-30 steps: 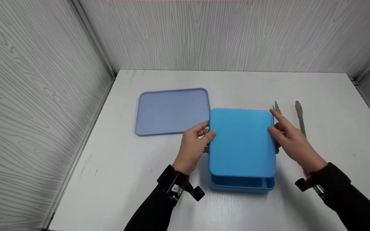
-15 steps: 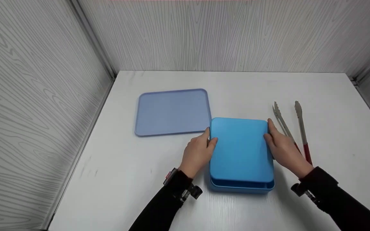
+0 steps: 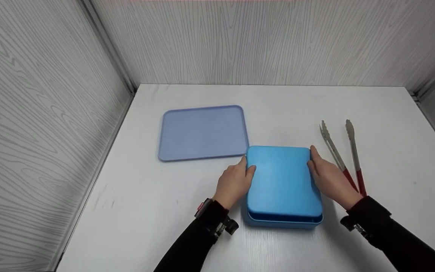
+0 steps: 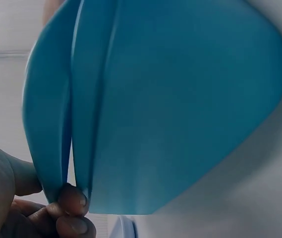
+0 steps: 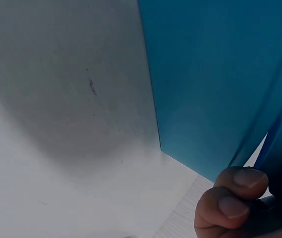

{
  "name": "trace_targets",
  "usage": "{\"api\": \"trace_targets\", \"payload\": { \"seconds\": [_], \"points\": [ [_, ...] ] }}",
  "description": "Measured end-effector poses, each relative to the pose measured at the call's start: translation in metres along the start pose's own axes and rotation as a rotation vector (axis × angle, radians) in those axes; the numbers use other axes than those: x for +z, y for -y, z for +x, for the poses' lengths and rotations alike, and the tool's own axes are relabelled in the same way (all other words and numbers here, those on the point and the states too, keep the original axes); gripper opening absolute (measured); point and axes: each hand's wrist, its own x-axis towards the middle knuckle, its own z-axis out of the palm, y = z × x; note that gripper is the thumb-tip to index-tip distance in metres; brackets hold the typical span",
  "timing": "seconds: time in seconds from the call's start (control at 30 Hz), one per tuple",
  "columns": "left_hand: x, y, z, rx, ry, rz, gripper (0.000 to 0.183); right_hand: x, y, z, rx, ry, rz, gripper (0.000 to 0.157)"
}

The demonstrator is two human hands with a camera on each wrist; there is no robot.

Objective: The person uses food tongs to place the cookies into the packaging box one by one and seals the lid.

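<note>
A blue rectangular lid [image 3: 283,179] lies over a matching blue box [image 3: 283,223] on the table. A narrow gap shows between lid and box along the near edge, and in both wrist views. My left hand [image 3: 233,183] grips the lid's left edge, thumb on top and fingertips [image 4: 74,201] under its rim. On the opposite side, my right hand [image 3: 332,181] holds the right edge the same way, its fingertips [image 5: 247,178] at the gap by the box's rim. The lid hides the inside of the box.
Left of the box and farther back lies a flat lilac-blue tray [image 3: 204,134], its near right corner close to the lid. Metal tongs [image 3: 353,147] with red handles rest spread beside my right hand. White wood-grain panels [image 3: 240,41] stand behind and at the sides.
Both hands have lowered the lid toward the box and drawn it slightly nearer, narrowing the gap at the front. More of the tongs shows now. The tray has stayed in place.
</note>
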Motion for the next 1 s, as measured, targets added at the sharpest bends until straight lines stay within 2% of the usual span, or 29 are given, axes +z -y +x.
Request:
{"api": "trace_targets", "payload": {
  "seconds": [0.2,0.37,0.63,0.8,1.0],
  "points": [
    [0.003,0.000,0.000,-0.039,0.031,-0.019,0.047,0.003,-0.001,0.001,0.018,-0.022,-0.052,0.060],
    [0.005,0.002,0.001,-0.039,0.033,-0.022,0.045,0.008,-0.004,0.001,0.015,-0.035,-0.077,0.058],
    [0.006,0.004,-0.002,-0.031,0.034,-0.036,0.054,0.013,-0.007,0.001,-0.007,-0.065,-0.117,0.055],
    [0.007,0.005,-0.002,-0.058,0.049,-0.015,0.058,0.013,-0.007,0.001,-0.004,-0.058,-0.081,0.055],
    [0.009,0.009,-0.007,-0.068,0.045,0.006,0.061,0.009,-0.012,-0.004,0.019,-0.007,0.035,0.062]
  ]
}}
